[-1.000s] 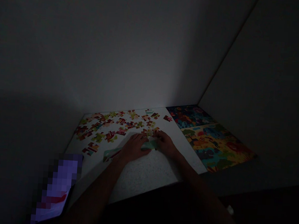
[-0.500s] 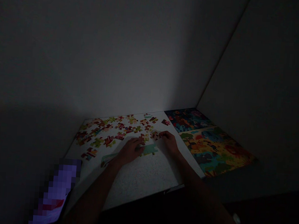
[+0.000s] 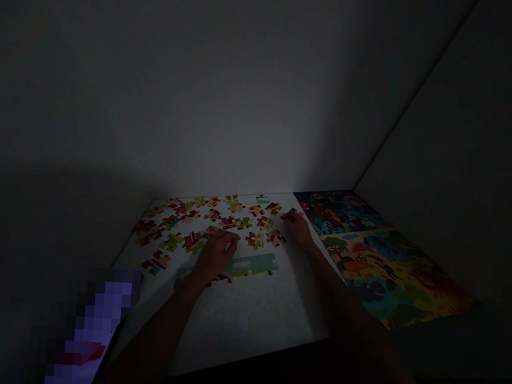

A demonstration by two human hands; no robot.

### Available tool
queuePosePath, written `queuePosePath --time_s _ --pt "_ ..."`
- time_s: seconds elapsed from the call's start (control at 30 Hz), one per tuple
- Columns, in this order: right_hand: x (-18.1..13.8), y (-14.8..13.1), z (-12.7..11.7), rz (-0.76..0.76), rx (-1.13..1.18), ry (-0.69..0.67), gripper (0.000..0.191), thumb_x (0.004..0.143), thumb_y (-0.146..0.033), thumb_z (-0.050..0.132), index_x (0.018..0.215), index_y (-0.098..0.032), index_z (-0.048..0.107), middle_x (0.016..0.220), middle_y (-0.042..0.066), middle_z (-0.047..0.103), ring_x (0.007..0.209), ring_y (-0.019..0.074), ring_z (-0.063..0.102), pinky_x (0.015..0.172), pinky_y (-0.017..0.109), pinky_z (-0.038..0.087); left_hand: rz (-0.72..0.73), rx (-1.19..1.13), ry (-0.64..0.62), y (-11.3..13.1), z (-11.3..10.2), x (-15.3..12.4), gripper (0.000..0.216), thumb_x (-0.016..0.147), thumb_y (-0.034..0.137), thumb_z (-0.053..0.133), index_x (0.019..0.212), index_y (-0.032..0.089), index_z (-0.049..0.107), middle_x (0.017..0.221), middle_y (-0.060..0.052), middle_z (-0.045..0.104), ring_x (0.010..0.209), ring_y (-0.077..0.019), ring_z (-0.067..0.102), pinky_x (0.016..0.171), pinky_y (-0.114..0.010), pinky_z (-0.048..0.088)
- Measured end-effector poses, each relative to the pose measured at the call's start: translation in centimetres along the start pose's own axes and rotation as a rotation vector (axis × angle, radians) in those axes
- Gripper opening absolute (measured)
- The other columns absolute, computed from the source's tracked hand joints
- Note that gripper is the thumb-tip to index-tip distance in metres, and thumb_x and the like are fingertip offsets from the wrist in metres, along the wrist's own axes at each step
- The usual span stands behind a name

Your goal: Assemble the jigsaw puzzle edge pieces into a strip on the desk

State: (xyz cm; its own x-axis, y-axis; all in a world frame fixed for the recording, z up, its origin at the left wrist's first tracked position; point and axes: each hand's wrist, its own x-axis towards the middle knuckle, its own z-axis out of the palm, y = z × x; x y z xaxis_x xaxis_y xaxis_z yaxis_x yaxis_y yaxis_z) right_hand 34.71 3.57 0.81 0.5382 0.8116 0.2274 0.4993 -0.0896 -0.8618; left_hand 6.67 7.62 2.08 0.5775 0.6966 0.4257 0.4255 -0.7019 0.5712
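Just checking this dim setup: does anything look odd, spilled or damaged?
No spill or damage shows among the loose puzzle pieces, though it's dark. The oddity is the screen at lower left: most of it appears as coarse blocks.

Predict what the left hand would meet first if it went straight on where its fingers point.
Probably the red-and-green puzzle pieces just beyond the left hand, though depth is unclear in this dim view.

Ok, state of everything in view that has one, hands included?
Left hand: thumb apart from fingers, palm down.
Right hand: fingertips drawn together; grip unclear.
Teal jigsaw strip: flat, partly hidden by the left hand.
Jigsaw pieces: scattered, some touching or overlapping.
Yellow animal picture: flat.
Dark animal picture: flat.
Screen: lit, content pixelated.
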Motion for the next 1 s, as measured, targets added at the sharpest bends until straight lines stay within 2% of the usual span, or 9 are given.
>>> queuePosePath --time_s 0.27,0.63,1.0 --pt "0.0 1.5 0.2 -0.105 -0.088 -0.018 0.024 0.068 -0.020 0.049 0.081 -0.021 0.069 0.086 0.004 0.071 0.079 0.0199 0.061 0.079 0.032 0.047 0.056 0.232 -0.135 0.3 0.0 0.1 0.019 0.090 0.018 0.048 0.093 0.022 0.066 0.098 -0.005 0.070 0.098 -0.0229 0.062 0.098 -0.043 0.045" --pt "-0.4 1.0 0.1 -0.127 -0.179 -0.100 0.024 0.071 -0.018 0.050 0.083 -0.018 0.070 0.090 0.006 0.071 0.082 0.0204 0.062 0.080 0.033 0.048 0.073 0.270 -0.164 0.5 0.1 0.0 0.019 0.092 0.019 0.048 0.097 0.020 0.066 0.101 -0.006 0.067 0.103 -0.0238 0.060 0.102 -0.045 0.043" --pt "-0.3 1.7 0.2 -0.148 -0.210 -0.106 0.023 0.073 -0.020 0.050 0.083 -0.018 0.071 0.088 0.006 0.070 0.082 0.0209 0.062 0.078 0.034 0.048 0.101 0.269 -0.226 1.3 0.3 -0.5 0.020 0.093 0.022 0.049 0.101 0.021 0.067 0.107 -0.007 0.065 0.105 -0.0239 0.057 0.101 -0.044 0.043"
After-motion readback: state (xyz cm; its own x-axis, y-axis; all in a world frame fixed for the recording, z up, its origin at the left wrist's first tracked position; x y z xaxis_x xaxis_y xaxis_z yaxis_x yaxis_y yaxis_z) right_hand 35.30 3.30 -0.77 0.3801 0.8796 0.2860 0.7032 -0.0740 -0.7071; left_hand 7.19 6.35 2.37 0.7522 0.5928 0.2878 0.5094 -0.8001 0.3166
